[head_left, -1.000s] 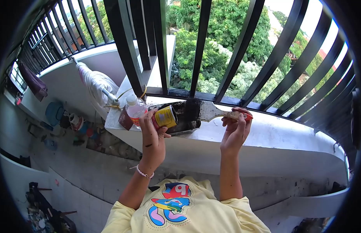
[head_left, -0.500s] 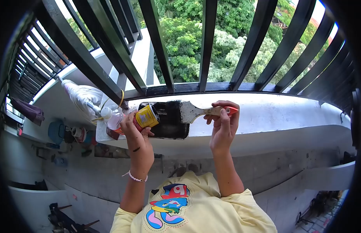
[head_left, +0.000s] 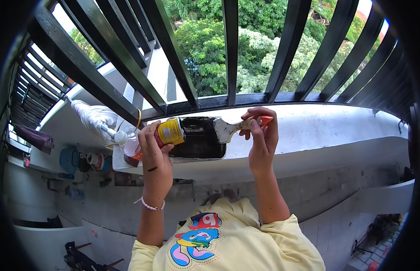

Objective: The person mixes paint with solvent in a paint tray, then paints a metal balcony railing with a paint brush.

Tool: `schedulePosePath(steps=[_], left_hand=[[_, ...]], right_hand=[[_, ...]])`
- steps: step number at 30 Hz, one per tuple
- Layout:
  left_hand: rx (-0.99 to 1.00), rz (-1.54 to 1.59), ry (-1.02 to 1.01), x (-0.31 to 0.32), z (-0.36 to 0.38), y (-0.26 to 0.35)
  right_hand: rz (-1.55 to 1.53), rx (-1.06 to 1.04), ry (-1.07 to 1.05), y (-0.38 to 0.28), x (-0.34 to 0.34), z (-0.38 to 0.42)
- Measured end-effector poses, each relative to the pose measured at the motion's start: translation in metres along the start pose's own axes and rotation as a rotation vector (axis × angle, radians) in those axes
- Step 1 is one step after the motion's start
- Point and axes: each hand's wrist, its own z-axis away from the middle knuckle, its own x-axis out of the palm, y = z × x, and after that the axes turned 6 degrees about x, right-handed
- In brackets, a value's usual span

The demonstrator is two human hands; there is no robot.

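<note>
My left hand (head_left: 155,149) is wrapped round a small yellow and red paint can (head_left: 170,131), tipped on its side with its mouth toward the right. Below the can lies a shallow tray (head_left: 201,150) coated in black paint, resting on the white ledge. Between its fingers and thumb, my right hand (head_left: 263,142) grips a paintbrush (head_left: 234,128) by its red-tipped handle. The brush's wide, paint-smeared head points left and overlaps the tray's right edge. A clear plastic bottle (head_left: 130,143) with a white cap stands just left of my left hand.
Black metal railing bars (head_left: 231,58) rise along the far side of the white ledge (head_left: 309,128). A white mop head (head_left: 95,116) leans by the railing at left. Buckets (head_left: 96,159) stand on the floor below, and a dark cloth (head_left: 34,137) hangs at far left.
The can has turned in my left hand's grip, its mouth now facing more squarely right. The view has shifted slightly. Both hands keep their holds.
</note>
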Motion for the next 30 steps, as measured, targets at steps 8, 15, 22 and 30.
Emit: schedulePosePath(steps=[8,15,22,30], left_hand=[[0.073,-0.022,-0.021,-0.002,-0.01,0.005],[0.007,0.117,-0.059,-0.004,-0.011,0.01],[0.062,0.107,-0.075,-0.01,-0.013,0.014],[0.116,0.073,-0.076,-0.016,-0.015,0.016]], right_hand=[[0.007,0.018,0.019,-0.01,-0.002,-0.003],[-0.009,0.032,0.062,-0.017,-0.003,0.001],[-0.029,-0.025,0.095,-0.026,-0.002,0.001],[-0.065,-0.097,0.12,-0.033,-0.001,0.004]])
